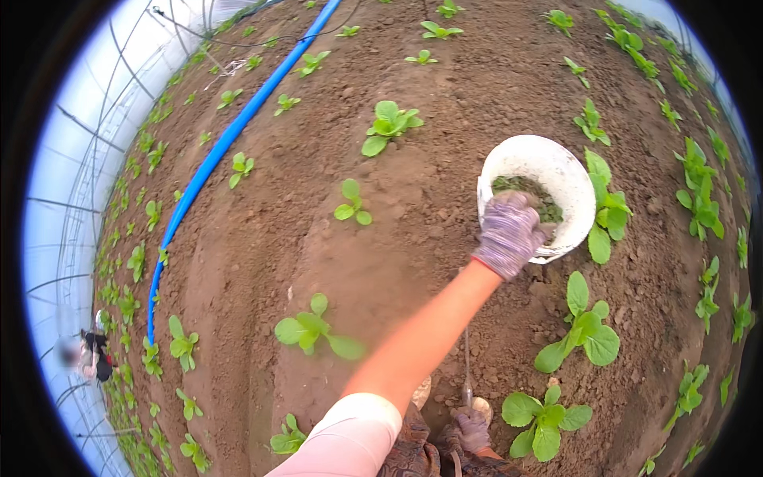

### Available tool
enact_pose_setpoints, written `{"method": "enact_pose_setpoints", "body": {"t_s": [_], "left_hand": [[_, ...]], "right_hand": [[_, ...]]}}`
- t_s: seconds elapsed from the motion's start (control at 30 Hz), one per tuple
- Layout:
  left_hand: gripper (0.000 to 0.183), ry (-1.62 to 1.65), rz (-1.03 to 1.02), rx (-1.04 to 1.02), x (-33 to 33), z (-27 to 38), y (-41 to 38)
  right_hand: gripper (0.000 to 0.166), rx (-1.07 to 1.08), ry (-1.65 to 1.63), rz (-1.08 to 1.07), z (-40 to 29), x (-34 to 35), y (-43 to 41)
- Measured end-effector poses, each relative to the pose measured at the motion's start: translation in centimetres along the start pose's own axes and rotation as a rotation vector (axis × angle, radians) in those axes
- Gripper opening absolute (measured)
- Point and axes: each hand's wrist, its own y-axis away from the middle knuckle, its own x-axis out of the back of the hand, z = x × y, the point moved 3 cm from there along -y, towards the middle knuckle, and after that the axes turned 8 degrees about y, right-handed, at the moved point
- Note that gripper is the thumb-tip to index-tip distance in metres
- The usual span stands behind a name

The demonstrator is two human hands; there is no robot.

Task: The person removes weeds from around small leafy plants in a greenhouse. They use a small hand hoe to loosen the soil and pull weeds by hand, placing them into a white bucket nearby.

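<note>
A white plastic bucket (575,197) stands tilted on the soil, with loose green plant matter (551,208) inside. My left hand (509,232), in a purple-grey knit glove, reaches over its near rim. Those fingers are curled down at the plant matter; whether they grip any is hidden. Low in the view, by my knees, my right hand (472,430) wears a similar glove and is closed around the handle end of a hand tool with a thin metal shaft (467,364). My left forearm runs close to the shaft's upper part, and the tool's head cannot be made out.
Leafy green seedlings grow in rows, one (608,208) right beside the bucket and others (581,337) (547,420) nearer me. A blue hose (223,140) crosses the soil at left. Another person (95,358) is low at the far left, near the greenhouse wall (65,179).
</note>
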Motion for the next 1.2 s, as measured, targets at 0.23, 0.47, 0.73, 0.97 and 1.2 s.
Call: {"method": "enact_pose_setpoints", "body": {"t_s": [0.23,0.47,0.73,0.97,1.2], "left_hand": [[0.068,-0.295,-0.44,0.269,-1.6,-0.7,1.3],[0.021,-0.053,-0.18,0.115,0.9,-0.5,1.8],[0.03,0.466,-0.285,0.892,4.0,-1.1,2.6],[0.043,0.914,-0.022,0.406,2.3,4.5,6.4],[0.042,1.21,0.123,1.209,0.7,-1.0,11.6]], "right_hand": [[0.041,0.015,0.023,0.007,0.8,-1.0,0.1],[0.04,0.069,0.12,0.061,0.5,-1.0,0.2],[0.033,0.051,0.054,0.037,0.1,0.1,-1.5],[0.06,-0.153,-1.329,0.31,-9.5,16.4,-12.0],[0.047,0.023,-0.92,0.621,-16.8,24.7,-16.7]]}}
